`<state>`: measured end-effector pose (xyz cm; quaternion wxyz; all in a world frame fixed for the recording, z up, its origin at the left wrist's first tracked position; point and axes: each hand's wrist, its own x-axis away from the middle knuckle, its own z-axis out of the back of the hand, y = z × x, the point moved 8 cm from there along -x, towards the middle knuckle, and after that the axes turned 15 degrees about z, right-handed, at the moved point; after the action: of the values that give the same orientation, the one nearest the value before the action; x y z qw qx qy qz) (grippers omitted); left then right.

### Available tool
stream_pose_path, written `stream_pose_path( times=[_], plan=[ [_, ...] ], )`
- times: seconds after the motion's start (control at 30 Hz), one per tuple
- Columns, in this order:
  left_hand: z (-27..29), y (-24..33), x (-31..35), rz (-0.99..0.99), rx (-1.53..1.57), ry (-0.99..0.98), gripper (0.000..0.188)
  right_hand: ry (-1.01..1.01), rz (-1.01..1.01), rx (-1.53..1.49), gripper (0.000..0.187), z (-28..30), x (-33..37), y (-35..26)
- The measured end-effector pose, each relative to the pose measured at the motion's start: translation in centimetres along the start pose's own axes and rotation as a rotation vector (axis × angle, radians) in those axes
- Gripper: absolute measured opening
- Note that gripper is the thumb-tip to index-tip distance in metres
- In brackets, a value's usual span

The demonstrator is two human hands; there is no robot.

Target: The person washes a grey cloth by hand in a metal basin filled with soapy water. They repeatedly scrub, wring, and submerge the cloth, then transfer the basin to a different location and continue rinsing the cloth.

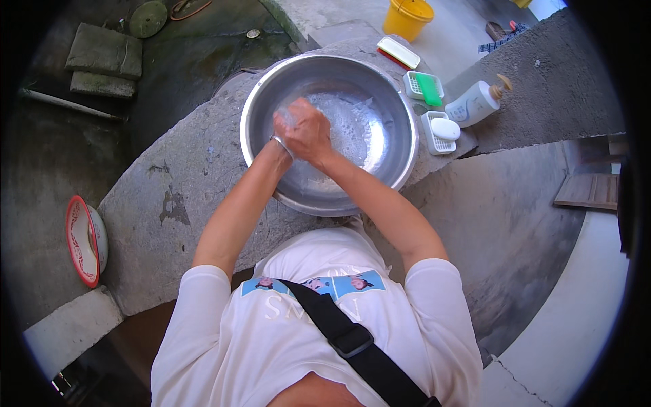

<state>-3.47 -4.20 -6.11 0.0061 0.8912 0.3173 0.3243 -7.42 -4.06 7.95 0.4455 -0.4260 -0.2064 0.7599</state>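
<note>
A large steel basin (pixel 249 102) sits on the rough concrete counter, with sudsy water (pixel 346 125) on its bottom. Inside its left half, my two hands press together above the water. My right hand (pixel 312 132) is closed, its fingers curled against the other hand. Partly covered by it, my left hand (pixel 279 127) also looks closed, with a silver bangle (pixel 282 146) on the wrist. Something whitish and wet, a bit of cloth or foam, shows at the fingers; I cannot make out which.
Right of the basin stand a red-bristled brush (pixel 399 53), a white dish with a green brush or block (pixel 428 89), white soap (pixel 445 129) in another dish, and a tilted pump bottle (pixel 472 104). Beyond is a yellow bucket (pixel 407 19). A red-rimmed enamel basin (pixel 84 241) leans at far left.
</note>
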Motion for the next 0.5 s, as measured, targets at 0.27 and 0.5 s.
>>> stream_pose_path(
  times=[0.27, 0.5],
  plan=[
    [-1.8, -0.1, 2.8, -0.046, -0.133, 0.348, 0.033, -0.130, -0.081, 0.529, 0.041, 2.1, -1.9, 11.4],
    [2.3, 1.8, 3.5, -0.028, -0.117, 0.505, 0.046, -0.519, -0.381, 0.572, 0.052, 0.0, 3.4, 15.4]
  ],
)
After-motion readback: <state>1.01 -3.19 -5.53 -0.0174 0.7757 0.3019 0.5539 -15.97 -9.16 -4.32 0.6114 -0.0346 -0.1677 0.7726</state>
